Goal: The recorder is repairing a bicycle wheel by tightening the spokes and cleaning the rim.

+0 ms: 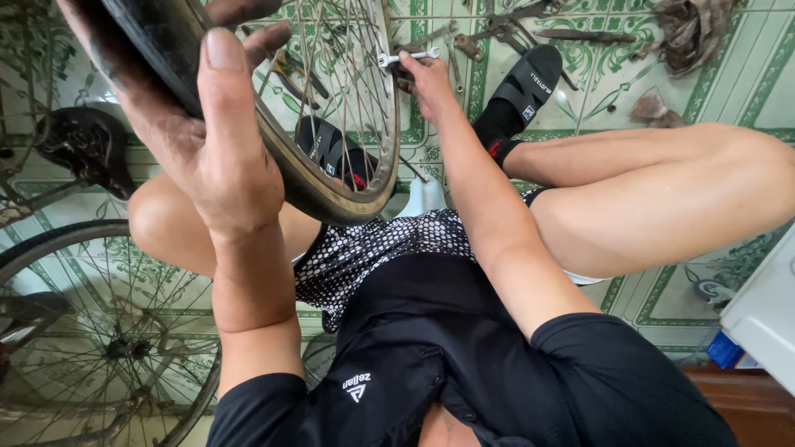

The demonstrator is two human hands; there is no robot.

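**Wheel held up, spanner at the spokes**

The person sat low on the tiled floor (729, 74), knees spread, with a bicycle wheel (331, 178) raised in front of the chest. The left hand (207, 141) gripped the wheel at its tyre (149, 41), thumb lying up over the rubber and fingers curled round the far side, so the rim (377, 178) tilted away from the body. The right hand (426, 83) reached forward past the rim and was closed round a small silver spanner (406, 58), which stuck out to the left, just beside the spokes (348, 91). Whether the spanner's head touched anything, I could not tell.

Beyond the right hand, more tools (497, 29) lay scattered on the floor near a crumpled rag (687, 29). The person's 2 feet in black sandals (530, 79) rested under and beside the wheel. On the left stood another bicycle, its saddle (83, 145) and a second wheel (91, 331) in view.
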